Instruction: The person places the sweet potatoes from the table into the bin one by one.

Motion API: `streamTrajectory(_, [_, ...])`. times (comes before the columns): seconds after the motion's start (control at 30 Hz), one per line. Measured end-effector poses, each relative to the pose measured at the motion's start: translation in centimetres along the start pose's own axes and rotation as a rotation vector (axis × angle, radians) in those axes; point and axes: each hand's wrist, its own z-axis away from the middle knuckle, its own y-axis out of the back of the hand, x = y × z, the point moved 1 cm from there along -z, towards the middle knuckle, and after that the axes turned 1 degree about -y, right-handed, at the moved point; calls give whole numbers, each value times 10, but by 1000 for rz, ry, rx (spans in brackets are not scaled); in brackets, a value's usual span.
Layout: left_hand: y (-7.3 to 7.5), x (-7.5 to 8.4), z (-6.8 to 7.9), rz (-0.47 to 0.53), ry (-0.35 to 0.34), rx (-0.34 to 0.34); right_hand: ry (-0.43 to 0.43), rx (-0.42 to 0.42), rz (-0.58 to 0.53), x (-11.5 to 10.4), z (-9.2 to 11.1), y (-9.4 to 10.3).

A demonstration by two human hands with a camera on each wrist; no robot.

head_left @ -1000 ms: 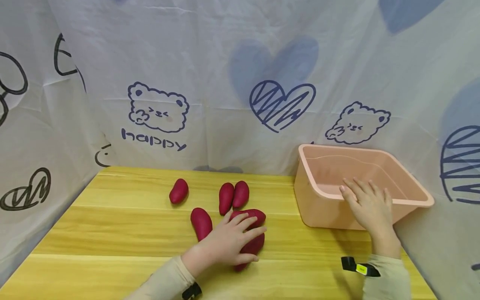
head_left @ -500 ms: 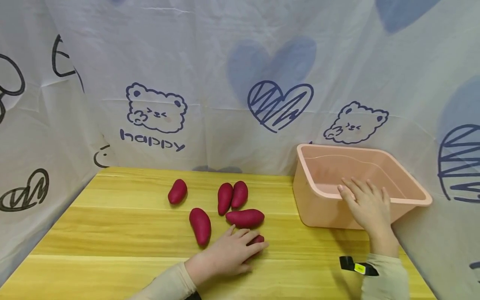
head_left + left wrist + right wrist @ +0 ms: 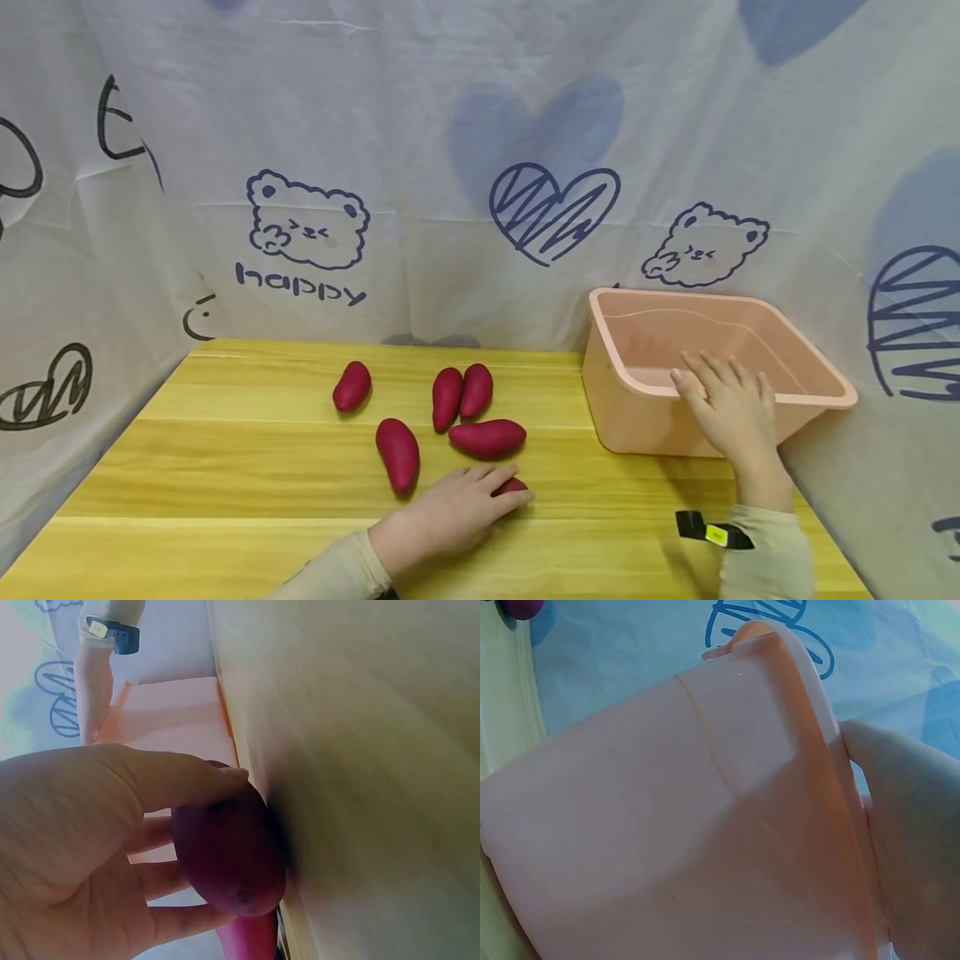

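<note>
In the head view my left hand (image 3: 450,512) holds a dark red sweet potato (image 3: 513,485) low over the wooden table, mostly hidden under the fingers. The left wrist view shows the thumb on one side of this sweet potato (image 3: 229,859) and the fingers round the other. At the right, my right hand (image 3: 731,417) rests on the near rim of a pink plastic bin (image 3: 637,421), its fingers stretched over the inside. Seen from the right wrist, that hand (image 3: 915,825) touches the rim above the bin's wall (image 3: 630,810).
Several more sweet potatoes lie on the table (image 3: 225,467): one sideways (image 3: 487,439) just beyond the left hand, an upright-lying pair (image 3: 477,392) behind it, and others (image 3: 398,457) to the left. A printed cloth (image 3: 420,125) hangs behind and at both sides.
My left hand has drawn back toward the near edge, uncovering the sideways sweet potato, and its fingers have closed in round the nearest one. The right hand stays on the bin's rim.
</note>
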Motion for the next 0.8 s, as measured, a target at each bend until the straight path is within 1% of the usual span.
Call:
streamTrajectory(0.13, [1,0,0,33,10,-36,7,3,-19,1,1,1])
streamTrajectory(0.3, [1,-1,0,39,13,-56,18,14,-17,4,2,3])
streamTrajectory(0.5, [1,-1,0,51,11,-78,-8,-5,-7,8,4,6])
streamTrajectory(0.63, [2,-1,0,52,0,-64,-12,-20,-9,8,5,7])
streamTrajectory(0.8, [4,-2,0,41,-21,-12,-5,-37,7,9,3,5])
